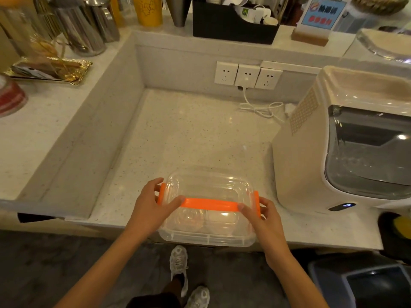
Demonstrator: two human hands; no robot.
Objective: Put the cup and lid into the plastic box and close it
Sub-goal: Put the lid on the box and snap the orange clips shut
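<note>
A clear plastic box [206, 237] sits at the counter's front edge, slightly overhanging it. Its transparent cover [206, 187] with orange clips [209, 204] rests tilted on top, the near edge raised. My left hand [153, 204] grips the cover's left side, thumb on the front orange clip. My right hand [260, 215] grips the right side the same way. Through the front wall I see a clear cup [191, 216] and a clear domed lid [222, 217] lying side by side inside.
A cream machine [311, 165] with a dark window stands just right of the box. Wall sockets [246, 75] and a white cable [262, 108] are behind. A raised ledge [66, 134] on the left carries metal shakers and cups. A black caddy [231, 25] stands on the back shelf.
</note>
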